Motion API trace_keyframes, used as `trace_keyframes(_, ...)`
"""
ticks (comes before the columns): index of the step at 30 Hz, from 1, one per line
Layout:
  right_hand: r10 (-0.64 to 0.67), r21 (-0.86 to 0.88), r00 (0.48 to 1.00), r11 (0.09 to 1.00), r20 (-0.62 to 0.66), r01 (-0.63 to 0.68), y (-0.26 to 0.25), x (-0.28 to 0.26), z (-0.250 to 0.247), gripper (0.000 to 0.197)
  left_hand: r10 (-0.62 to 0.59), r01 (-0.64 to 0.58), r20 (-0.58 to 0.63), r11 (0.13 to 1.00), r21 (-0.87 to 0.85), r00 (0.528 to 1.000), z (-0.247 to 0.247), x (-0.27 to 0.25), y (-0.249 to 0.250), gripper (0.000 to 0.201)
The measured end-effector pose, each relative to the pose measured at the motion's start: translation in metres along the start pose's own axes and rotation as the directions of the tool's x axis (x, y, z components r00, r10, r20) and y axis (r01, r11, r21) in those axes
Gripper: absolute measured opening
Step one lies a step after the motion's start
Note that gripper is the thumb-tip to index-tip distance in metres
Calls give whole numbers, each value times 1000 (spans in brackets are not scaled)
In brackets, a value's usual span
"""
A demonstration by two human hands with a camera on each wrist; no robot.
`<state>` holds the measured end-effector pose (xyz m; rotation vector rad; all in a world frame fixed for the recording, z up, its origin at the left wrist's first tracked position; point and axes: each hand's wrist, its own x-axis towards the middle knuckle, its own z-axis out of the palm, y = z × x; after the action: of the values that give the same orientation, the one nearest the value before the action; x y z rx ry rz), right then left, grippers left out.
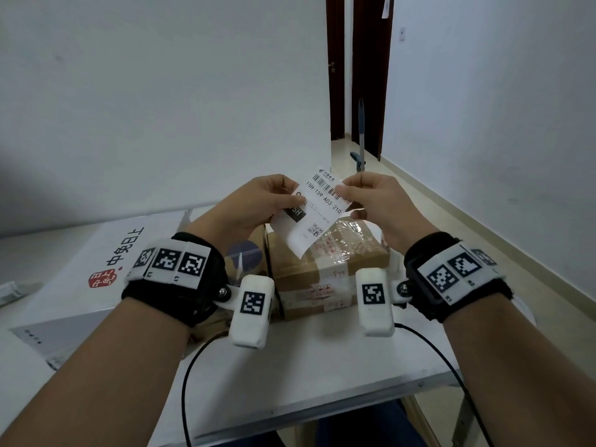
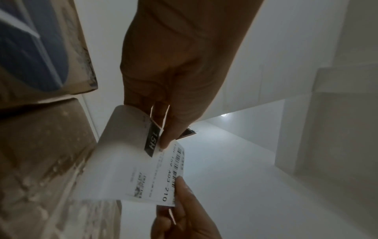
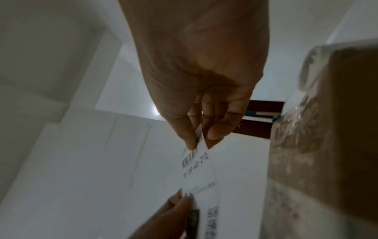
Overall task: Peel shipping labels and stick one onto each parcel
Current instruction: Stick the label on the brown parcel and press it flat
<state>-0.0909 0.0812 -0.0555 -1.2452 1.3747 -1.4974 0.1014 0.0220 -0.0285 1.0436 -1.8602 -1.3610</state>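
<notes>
A white shipping label [image 1: 317,209] with a barcode and QR code is held up in the air above the parcels. My left hand [image 1: 258,201] pinches its left edge, where a dark strip reading "15H" curls away [image 2: 152,142]. My right hand [image 1: 367,198] pinches the barcode end [image 3: 196,145] between thumb and fingers. Below the label sits a brown cardboard parcel [image 1: 325,269] wrapped in clear tape. A second cardboard box [image 1: 248,253] with a blue round print stands just left of it, partly hidden by my left wrist.
A large white flat box [image 1: 96,279] with red and black characters lies on the white table [image 1: 306,375] at the left. A black cable [image 1: 190,375] loops over the table's front. A mop handle [image 1: 362,137] leans by a dark door at the back right.
</notes>
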Motion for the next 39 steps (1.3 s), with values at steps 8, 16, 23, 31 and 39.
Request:
trace_keyframes(8,-120,-104,970,990,-212,100,9,-6,-3,5,-54,53,0,979,195,999,-10,3,-5,18)
trace_keyframes(16,-87,-79,956,995,-280,67,20,-13,1,9,-136,123,70,977,173,988,-17,-1,-8,11)
trace_keyframes(23,-126,-204,945,977,-303,65,27,-18,3,13,-142,140,18,988,59,990,-12,-12,-8,4)
trace_keyframes(31,-189,-420,933,906,-305,46,38,-26,-1,9,-29,68,-174,974,217,984,2,-26,-20,30)
trace_keyframes(39,-245,-544,936,836,-253,72,49,-40,1,13,241,-1,-247,717,697,939,25,-37,-38,29)
